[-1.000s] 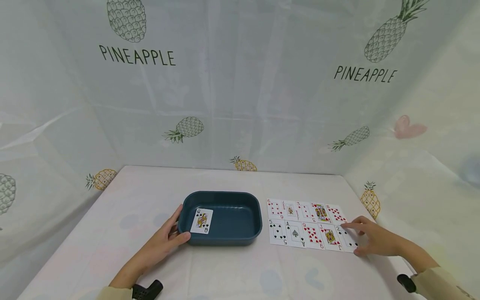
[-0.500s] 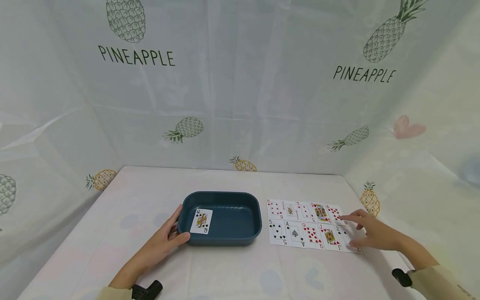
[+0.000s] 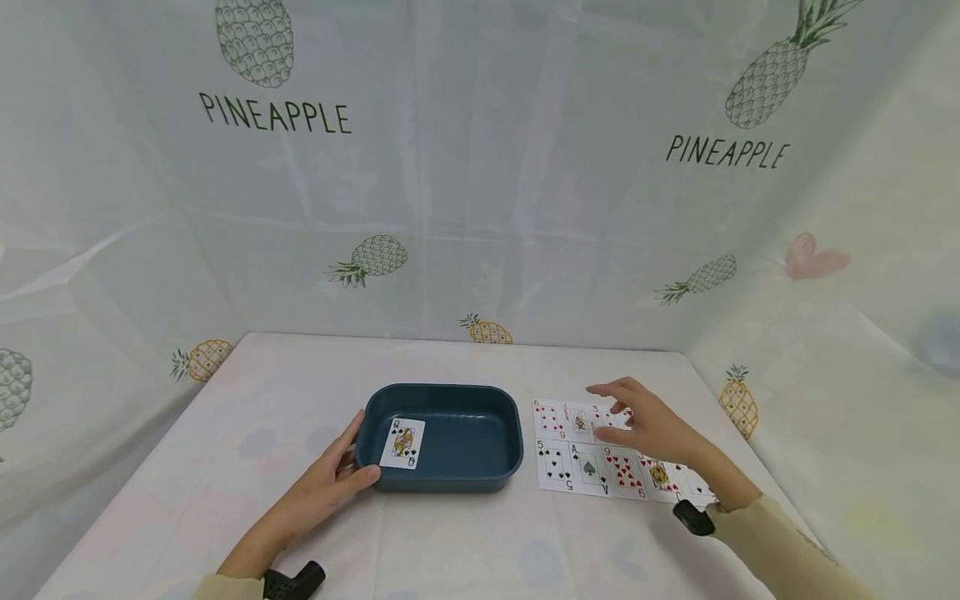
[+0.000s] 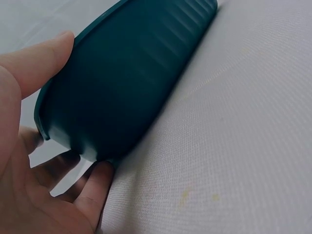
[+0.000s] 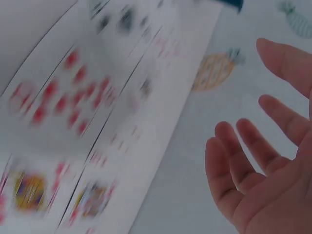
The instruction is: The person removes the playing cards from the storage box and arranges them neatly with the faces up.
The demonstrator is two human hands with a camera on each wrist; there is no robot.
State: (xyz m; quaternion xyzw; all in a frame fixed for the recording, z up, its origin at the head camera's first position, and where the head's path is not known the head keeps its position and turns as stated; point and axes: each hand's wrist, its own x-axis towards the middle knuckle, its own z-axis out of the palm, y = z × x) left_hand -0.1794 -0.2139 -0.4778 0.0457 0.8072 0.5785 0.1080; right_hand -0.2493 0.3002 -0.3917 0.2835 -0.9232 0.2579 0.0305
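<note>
A dark teal rectangular tray (image 3: 472, 454) sits on the table, with a black queen playing card (image 3: 402, 443) face up in its left part. My left hand (image 3: 326, 483) holds the tray's left end; in the left wrist view its thumb (image 4: 51, 56) is at the rim and the fingers touch the outer wall. To the right lie two rows of face-up playing cards, among them a five (image 3: 555, 465), the ace of spades (image 3: 590, 469) and a red nine (image 3: 625, 472). Over the back row hovers my right hand (image 3: 652, 421), fingers spread and nothing held, hiding the cards at that row's right.
A white patterned cloth covers the table (image 3: 450, 542). Behind it hangs a pale pineapple-print sheet (image 3: 495, 208), which also closes off both sides. A black device sits at each wrist, and bare cloth separates the tray from the cards.
My right hand has left the rightmost cards and moved left and back over the upper row, carrying nothing. My left hand, the tray and the queen have stayed put.
</note>
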